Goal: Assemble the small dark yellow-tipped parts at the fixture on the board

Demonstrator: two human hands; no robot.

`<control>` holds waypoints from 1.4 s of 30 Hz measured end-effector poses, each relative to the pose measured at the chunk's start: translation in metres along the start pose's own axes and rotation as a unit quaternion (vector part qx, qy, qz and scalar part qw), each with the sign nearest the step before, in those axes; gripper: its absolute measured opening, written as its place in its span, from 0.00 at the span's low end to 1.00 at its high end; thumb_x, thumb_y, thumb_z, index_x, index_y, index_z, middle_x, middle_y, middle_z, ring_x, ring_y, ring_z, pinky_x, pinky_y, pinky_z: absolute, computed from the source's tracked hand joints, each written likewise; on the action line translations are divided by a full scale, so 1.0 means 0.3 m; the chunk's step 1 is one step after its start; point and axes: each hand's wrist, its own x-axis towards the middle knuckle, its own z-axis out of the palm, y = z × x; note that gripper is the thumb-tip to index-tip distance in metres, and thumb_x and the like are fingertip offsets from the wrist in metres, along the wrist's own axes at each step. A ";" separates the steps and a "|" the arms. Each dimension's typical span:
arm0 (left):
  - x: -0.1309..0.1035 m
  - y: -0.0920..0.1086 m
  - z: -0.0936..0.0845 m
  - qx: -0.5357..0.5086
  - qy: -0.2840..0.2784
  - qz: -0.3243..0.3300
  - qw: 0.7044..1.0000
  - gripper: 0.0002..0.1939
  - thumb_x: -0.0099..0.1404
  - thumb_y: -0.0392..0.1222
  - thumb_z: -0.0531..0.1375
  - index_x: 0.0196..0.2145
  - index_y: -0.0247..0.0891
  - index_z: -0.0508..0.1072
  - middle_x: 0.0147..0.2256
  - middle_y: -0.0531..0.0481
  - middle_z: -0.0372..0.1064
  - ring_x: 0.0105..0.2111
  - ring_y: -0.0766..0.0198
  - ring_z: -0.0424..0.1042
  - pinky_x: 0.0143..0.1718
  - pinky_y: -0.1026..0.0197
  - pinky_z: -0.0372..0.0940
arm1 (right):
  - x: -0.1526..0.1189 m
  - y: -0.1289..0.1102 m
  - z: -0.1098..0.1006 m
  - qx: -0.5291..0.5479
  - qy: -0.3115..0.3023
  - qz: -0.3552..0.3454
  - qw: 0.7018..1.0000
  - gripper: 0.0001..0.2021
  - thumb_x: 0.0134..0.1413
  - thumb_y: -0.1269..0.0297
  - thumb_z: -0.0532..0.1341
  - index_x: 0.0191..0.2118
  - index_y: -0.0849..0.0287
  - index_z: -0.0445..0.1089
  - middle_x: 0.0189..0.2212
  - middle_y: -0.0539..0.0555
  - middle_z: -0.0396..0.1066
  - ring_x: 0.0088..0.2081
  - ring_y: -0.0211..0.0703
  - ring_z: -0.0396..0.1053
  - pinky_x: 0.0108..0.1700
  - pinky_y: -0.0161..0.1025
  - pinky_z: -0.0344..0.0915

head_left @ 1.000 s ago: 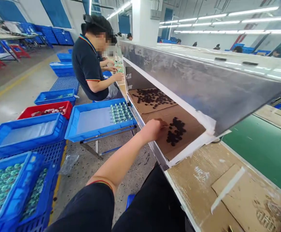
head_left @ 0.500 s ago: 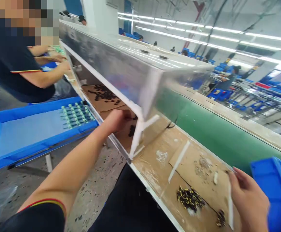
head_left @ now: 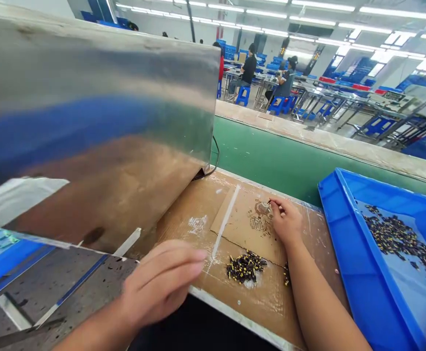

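Note:
My left hand (head_left: 165,278) is in front of the bench's near edge, its fingers stretched out and the thumb side hidden; nothing shows in it. Over the cardboard-covered bench top (head_left: 183,248), my right hand (head_left: 288,222) has thumb and fingertips pinched together. A tiny dark bit shows at those fingertips, too small to name. Beside them a round, worn patch with brown marks (head_left: 262,208) lies on the cardboard. Between the hands sits a pile of small black parts with yellow ends (head_left: 246,267). A few more such parts (head_left: 286,274) peek out by my right forearm.
A blue bin (head_left: 359,263) with many similar parts (head_left: 399,234) stands at right. A shiny metal hood (head_left: 143,97) rises at left, with a black cable (head_left: 216,151) at its corner. Behind the bench runs a green belt (head_left: 271,156). People sit at far tables.
My left hand has come out from under the hood and moved near the bench edge. My right hand has shifted over the worn patch, fingertips pinched. The view has turned right.

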 end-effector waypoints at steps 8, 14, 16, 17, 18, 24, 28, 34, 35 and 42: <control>0.212 -0.235 0.356 -0.119 -0.002 -0.199 0.973 0.06 0.69 0.38 0.63 0.42 0.42 0.79 0.36 0.48 0.80 0.36 0.64 0.79 0.37 0.62 0.73 | 0.005 0.003 0.012 0.008 -0.017 -0.013 1.000 0.10 0.67 0.61 0.59 0.45 0.53 0.79 0.41 0.54 0.80 0.38 0.46 0.74 0.41 0.44 0.70; 0.201 -0.302 0.446 -0.192 0.015 -0.324 0.926 0.07 0.67 0.42 0.64 0.42 0.39 0.79 0.37 0.45 0.80 0.37 0.62 0.79 0.40 0.59 0.74 | -0.001 0.009 0.019 0.013 -0.018 -0.017 1.000 0.10 0.68 0.63 0.59 0.46 0.52 0.79 0.43 0.55 0.79 0.44 0.48 0.75 0.46 0.47 0.72; 0.181 -0.319 0.451 -0.192 0.010 -0.354 0.915 0.07 0.66 0.41 0.64 0.41 0.39 0.79 0.37 0.45 0.80 0.37 0.62 0.79 0.41 0.58 0.74 | -0.003 0.012 0.021 0.014 -0.017 -0.021 1.000 0.10 0.68 0.64 0.59 0.47 0.52 0.78 0.43 0.55 0.79 0.44 0.48 0.75 0.47 0.47 0.72; 0.173 -0.325 0.451 -0.191 0.007 -0.364 0.911 0.07 0.66 0.41 0.64 0.41 0.39 0.79 0.36 0.45 0.80 0.37 0.62 0.79 0.41 0.58 0.74 | -0.003 0.014 0.021 0.014 -0.018 -0.023 0.999 0.10 0.68 0.64 0.59 0.47 0.52 0.78 0.43 0.55 0.79 0.43 0.48 0.75 0.47 0.47 0.72; 0.167 -0.329 0.450 -0.191 0.004 -0.371 0.909 0.07 0.66 0.41 0.64 0.41 0.39 0.79 0.37 0.45 0.80 0.37 0.62 0.79 0.41 0.57 0.74 | -0.003 0.014 0.022 0.014 -0.019 -0.022 0.999 0.10 0.68 0.65 0.59 0.47 0.53 0.78 0.43 0.55 0.79 0.43 0.47 0.75 0.47 0.46 0.72; 0.158 -0.350 0.455 -0.229 0.018 -0.407 0.884 0.10 0.65 0.44 0.67 0.41 0.37 0.79 0.37 0.43 0.81 0.35 0.63 0.78 0.38 0.60 0.72 | 0.002 -0.012 0.011 0.008 -0.015 -0.010 1.000 0.11 0.68 0.64 0.58 0.47 0.54 0.78 0.42 0.55 0.79 0.41 0.46 0.74 0.43 0.44 0.72; 0.160 -0.364 0.465 -0.276 0.049 -0.451 0.847 0.13 0.61 0.45 0.70 0.41 0.36 0.78 0.36 0.42 0.81 0.33 0.62 0.78 0.35 0.60 0.72 | -0.002 -0.064 -0.029 -0.012 0.090 -0.024 0.996 0.10 0.68 0.64 0.59 0.48 0.53 0.77 0.43 0.56 0.79 0.41 0.47 0.74 0.41 0.45 0.72; 0.172 -0.364 0.470 -0.336 0.076 -0.499 0.795 0.16 0.58 0.45 0.72 0.39 0.34 0.76 0.36 0.41 0.81 0.32 0.63 0.78 0.36 0.60 0.72 | -0.006 -0.103 -0.059 -0.028 0.152 -0.059 0.986 0.10 0.65 0.66 0.62 0.48 0.51 0.78 0.44 0.55 0.79 0.41 0.48 0.75 0.46 0.47 0.71; 0.173 -0.363 0.470 -0.345 0.075 -0.504 0.788 0.16 0.58 0.45 0.72 0.38 0.33 0.76 0.36 0.40 0.81 0.31 0.63 0.78 0.36 0.60 0.72 | -0.001 -0.105 -0.058 -0.036 0.123 -0.046 0.991 0.09 0.66 0.66 0.61 0.47 0.51 0.79 0.41 0.55 0.80 0.39 0.47 0.75 0.44 0.47 0.71; 0.172 -0.360 0.470 -0.385 0.072 -0.522 0.757 0.15 0.57 0.44 0.73 0.36 0.32 0.76 0.33 0.42 0.79 0.31 0.65 0.77 0.36 0.63 0.71 | 0.022 -0.137 -0.093 -0.038 0.195 0.060 0.978 0.12 0.65 0.58 0.61 0.45 0.58 0.78 0.38 0.57 0.80 0.30 0.41 0.72 0.34 0.40 0.68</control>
